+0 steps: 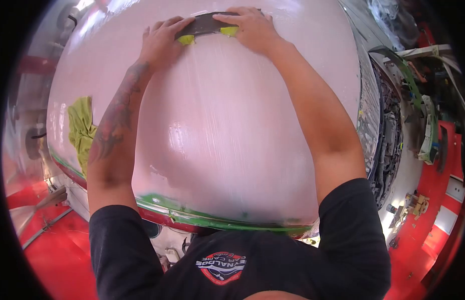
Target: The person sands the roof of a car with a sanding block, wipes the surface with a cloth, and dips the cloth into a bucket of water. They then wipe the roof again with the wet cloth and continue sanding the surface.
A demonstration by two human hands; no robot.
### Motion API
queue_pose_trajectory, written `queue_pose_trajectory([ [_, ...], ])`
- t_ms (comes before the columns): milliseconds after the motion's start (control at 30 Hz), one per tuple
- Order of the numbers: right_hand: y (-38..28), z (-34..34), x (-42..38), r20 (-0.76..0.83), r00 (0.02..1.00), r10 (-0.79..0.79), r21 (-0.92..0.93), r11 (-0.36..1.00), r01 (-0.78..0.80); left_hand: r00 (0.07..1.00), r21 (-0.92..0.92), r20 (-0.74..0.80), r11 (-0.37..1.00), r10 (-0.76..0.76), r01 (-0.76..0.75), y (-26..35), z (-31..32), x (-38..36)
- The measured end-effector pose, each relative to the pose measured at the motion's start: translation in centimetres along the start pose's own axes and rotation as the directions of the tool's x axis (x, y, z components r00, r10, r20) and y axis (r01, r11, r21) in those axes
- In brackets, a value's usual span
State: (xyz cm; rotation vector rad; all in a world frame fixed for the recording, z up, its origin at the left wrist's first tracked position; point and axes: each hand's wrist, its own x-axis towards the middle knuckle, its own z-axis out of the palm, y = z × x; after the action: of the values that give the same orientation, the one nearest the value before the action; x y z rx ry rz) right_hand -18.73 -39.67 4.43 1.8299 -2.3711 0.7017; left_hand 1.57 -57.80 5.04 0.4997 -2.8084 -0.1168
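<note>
A long dark sanding block (206, 24) lies flat on the wet, pale pinkish car panel (227, 115), far out in front of me. Yellow-green sandpaper (229, 31) shows at two spots along its near edge. My left hand (165, 42) grips the block's left end, and my right hand (255, 32) is wrapped over its right end. Both arms are stretched forward over the panel. The underside of the block is hidden. Streaks of water run down the panel's middle.
A crumpled green cloth (81, 127) lies on the panel's left side, beside my left forearm. Green masking tape (212, 216) lines the near edge against my body. To the right are the exposed front of the car (385, 135), stands with parts, and a red floor (417, 250).
</note>
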Motion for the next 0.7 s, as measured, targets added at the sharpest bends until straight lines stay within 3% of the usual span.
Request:
queue_pose_trajectory([
  [67, -1.3, 0.3, -6.5, -0.054, 0.999, -0.01, -0.059, 0.998, 0.007, 0.999, -0.031, 0.014, 0.999, 0.039, -0.039, 4.6, -2.2, -4.8],
  [133, -5.2, -3.1, -14.6, 0.006, 0.999, 0.035, 0.011, 0.999, -0.035, 0.998, -0.137, 0.01, 0.989, 0.065, -0.063, 9.9, -4.1, -11.2],
  [233, -11.8, -6.8, -27.5, 0.028, 0.994, 0.103, 0.039, 0.994, -0.104, 0.989, -0.262, 0.131, 0.964, 0.075, -0.038, 17.8, -6.6, -21.7],
  [333, -17.9, -8.2, -40.1, 0.027, 0.971, 0.24, -0.019, 0.971, -0.239, 0.948, -0.367, 0.211, 0.918, 0.239, -0.15, 22.3, -7.7, -29.2],
  [400, -20.5, -8.6, -43.8, 0.001, 0.929, 0.37, -0.015, 0.929, -0.37, 0.893, -0.387, 0.246, 0.883, 0.377, -0.267, 23.5, -7.8, -29.8],
  [533, -14.9, -8.7, -39.4, 0.009, 0.967, 0.254, -0.071, 0.965, -0.252, 0.893, -0.372, 0.25, 0.889, 0.373, -0.267, 22.7, -6.2, -24.9],
  [700, -1.1, -7.0, -20.2, 0.018, 0.999, 0.034, -0.041, 0.999, -0.033, 0.973, -0.12, 0.1, 0.973, 0.207, -0.195, 16.2, -2.4, -9.3],
])
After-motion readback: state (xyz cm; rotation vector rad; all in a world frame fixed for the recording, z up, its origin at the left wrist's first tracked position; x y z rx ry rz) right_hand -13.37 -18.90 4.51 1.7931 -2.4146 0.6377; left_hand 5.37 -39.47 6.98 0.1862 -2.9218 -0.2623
